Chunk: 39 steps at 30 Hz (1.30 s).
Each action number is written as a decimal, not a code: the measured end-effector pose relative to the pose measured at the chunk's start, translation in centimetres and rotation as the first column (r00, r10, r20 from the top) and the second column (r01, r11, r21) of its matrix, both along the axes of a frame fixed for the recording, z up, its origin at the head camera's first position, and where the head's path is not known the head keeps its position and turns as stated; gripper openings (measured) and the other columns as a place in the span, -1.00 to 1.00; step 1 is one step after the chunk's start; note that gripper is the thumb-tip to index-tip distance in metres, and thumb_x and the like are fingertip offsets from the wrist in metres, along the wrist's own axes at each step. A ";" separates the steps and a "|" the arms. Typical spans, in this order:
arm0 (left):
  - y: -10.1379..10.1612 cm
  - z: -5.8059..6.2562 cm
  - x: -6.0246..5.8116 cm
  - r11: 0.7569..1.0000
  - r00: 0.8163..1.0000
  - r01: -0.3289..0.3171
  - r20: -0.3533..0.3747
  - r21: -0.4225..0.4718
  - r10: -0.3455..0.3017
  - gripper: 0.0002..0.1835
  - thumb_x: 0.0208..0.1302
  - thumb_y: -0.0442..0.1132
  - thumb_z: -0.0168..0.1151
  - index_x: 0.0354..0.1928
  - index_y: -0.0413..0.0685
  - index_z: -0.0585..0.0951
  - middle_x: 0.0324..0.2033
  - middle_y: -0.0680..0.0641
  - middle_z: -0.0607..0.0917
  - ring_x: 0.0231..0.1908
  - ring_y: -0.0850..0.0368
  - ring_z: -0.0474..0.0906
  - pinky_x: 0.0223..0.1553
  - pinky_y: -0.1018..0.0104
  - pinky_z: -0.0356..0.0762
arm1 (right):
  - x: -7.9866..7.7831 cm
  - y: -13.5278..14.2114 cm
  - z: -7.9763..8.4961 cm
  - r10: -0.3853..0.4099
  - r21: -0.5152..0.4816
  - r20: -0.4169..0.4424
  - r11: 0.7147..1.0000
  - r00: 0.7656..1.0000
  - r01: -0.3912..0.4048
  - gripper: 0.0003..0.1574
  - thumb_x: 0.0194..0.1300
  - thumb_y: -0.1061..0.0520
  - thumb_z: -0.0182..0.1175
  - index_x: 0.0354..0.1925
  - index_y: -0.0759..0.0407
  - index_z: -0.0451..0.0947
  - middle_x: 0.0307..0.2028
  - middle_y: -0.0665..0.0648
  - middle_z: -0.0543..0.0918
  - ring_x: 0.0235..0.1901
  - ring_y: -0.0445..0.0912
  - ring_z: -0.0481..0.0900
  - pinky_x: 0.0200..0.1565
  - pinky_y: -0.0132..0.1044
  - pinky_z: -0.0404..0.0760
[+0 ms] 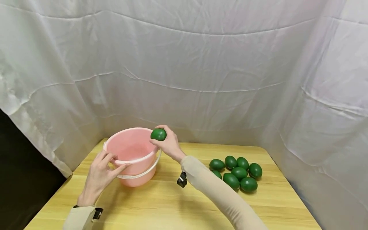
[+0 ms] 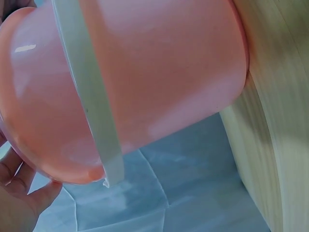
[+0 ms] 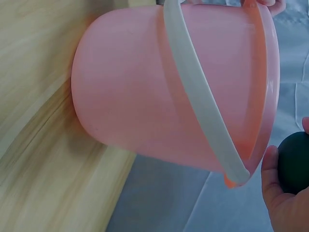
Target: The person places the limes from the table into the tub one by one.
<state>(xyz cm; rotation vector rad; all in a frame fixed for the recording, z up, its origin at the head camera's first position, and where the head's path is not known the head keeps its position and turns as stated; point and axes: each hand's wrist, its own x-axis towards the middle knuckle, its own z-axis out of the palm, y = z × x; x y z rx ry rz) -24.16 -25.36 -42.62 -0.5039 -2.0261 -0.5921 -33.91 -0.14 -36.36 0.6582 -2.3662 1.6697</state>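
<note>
Starting well left of the pink bucket (image 1: 139,167), a dark stretch (image 1: 17,179) shows at the edge of the pale, creased curtain (image 1: 187,64), which runs right round behind the bucket. Here's the left hand (image 1: 99,175), at the bucket's near left side, and its grip is on the rim (image 3: 273,92): fingers hooked over the edge, thumb against the outside.

And the bucket itself, upright on the wood-grained counter (image 1: 161,204), mouth facing up, white handle (image 3: 198,92) folded down across its near wall.

On to the bucket's right rim, and here's the right hand (image 1: 170,143), its grip closed round a smooth green fruit (image 1: 158,134), thumb on one side, fingers on the other! That fruit is just above the bucket's rim; whether it's over the opening or a touch outside, I can't tell. The pale right sleeve (image 1: 218,188), a small black wrist device (image 1: 182,179) beside it, stretches off to the near right of the bucket.

Further right, well apart from the bucket, a loose cluster of green fruits (image 1: 239,173) lies on the counter: eight in sight, packed close, at least one partly hidden by the sleeve.
</note>
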 end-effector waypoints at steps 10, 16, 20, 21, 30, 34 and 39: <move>0.4 0.4 0.0 1.000 1.000 0.002 -0.026 0.017 -0.001 -0.57 -0.31 -0.21 0.65 -0.43 -0.10 0.55 -0.39 -0.03 0.54 -0.32 0.14 0.41 -0.48 0.58 0.37 | 0.0 -1.4 -0.2 0.028 0.074 -0.031 0.997 0.999 -0.026 -0.37 0.08 0.06 0.49 0.11 -0.11 0.48 0.02 0.07 0.61 -0.12 -0.09 0.61 -0.16 -0.30 0.63; 0.2 0.3 0.0 1.000 1.000 0.000 -0.021 0.017 0.000 -0.56 -0.33 -0.24 0.66 -0.42 -0.11 0.55 -0.40 -0.03 0.53 -0.32 0.13 0.42 -0.48 0.56 0.42 | -0.1 -2.2 -0.3 0.029 0.118 -0.048 0.993 0.998 -0.023 -0.36 0.06 0.07 0.49 0.11 -0.06 0.50 0.02 0.08 0.60 -0.12 -0.08 0.59 -0.15 -0.29 0.61; 0.0 0.4 0.1 0.999 1.000 -0.017 -0.003 0.027 0.017 -0.56 -0.31 -0.23 0.66 -0.42 -0.13 0.55 -0.41 -0.03 0.52 -0.31 0.08 0.45 -0.46 0.53 0.48 | -0.2 -2.7 -0.2 0.054 0.163 -0.047 0.986 0.997 -0.046 -0.34 0.08 0.04 0.49 0.15 -0.05 0.49 0.04 0.06 0.57 -0.11 -0.10 0.56 -0.16 -0.32 0.61; -0.1 0.4 0.1 0.999 1.000 -0.025 -0.004 0.025 0.025 -0.55 -0.33 -0.24 0.67 -0.43 -0.13 0.55 -0.41 -0.03 0.52 -0.31 0.07 0.45 -0.45 0.54 0.47 | -0.1 -2.8 -0.1 0.062 0.172 -0.043 0.984 0.997 -0.054 -0.33 0.07 0.03 0.49 0.15 -0.05 0.49 0.05 0.06 0.56 -0.11 -0.10 0.55 -0.16 -0.33 0.61; 0.0 0.6 0.5 0.999 1.000 -0.023 -0.005 0.039 0.023 -0.54 -0.40 -0.30 0.68 -0.43 -0.13 0.55 -0.41 -0.02 0.53 -0.29 0.10 0.44 -0.45 0.62 0.45 | 0.1 -3.1 0.0 0.095 0.236 -0.057 0.968 0.994 -0.079 -0.28 0.03 0.03 0.52 0.14 0.03 0.47 0.02 0.09 0.57 -0.12 -0.09 0.56 -0.18 -0.39 0.60; 0.0 0.4 0.3 0.999 1.000 -0.024 0.012 0.042 0.024 -0.55 -0.35 -0.27 0.67 -0.44 -0.13 0.54 -0.42 -0.02 0.52 -0.28 0.13 0.44 -0.45 0.56 0.47 | 0.1 -3.1 0.1 0.096 0.276 -0.073 0.958 0.993 -0.073 -0.29 0.03 0.02 0.52 0.14 0.01 0.48 0.01 0.09 0.56 -0.11 -0.09 0.56 -0.18 -0.39 0.59; 0.0 0.3 0.1 0.999 1.000 -0.016 0.018 0.042 0.015 -0.56 -0.32 -0.24 0.67 -0.44 -0.11 0.54 -0.41 0.00 0.51 -0.28 0.14 0.44 -0.48 0.52 0.51 | 0.0 -3.1 0.1 0.083 0.302 -0.079 0.952 0.993 -0.056 -0.29 0.02 0.00 0.53 0.14 0.01 0.51 0.00 0.09 0.56 -0.11 -0.08 0.55 -0.15 -0.38 0.58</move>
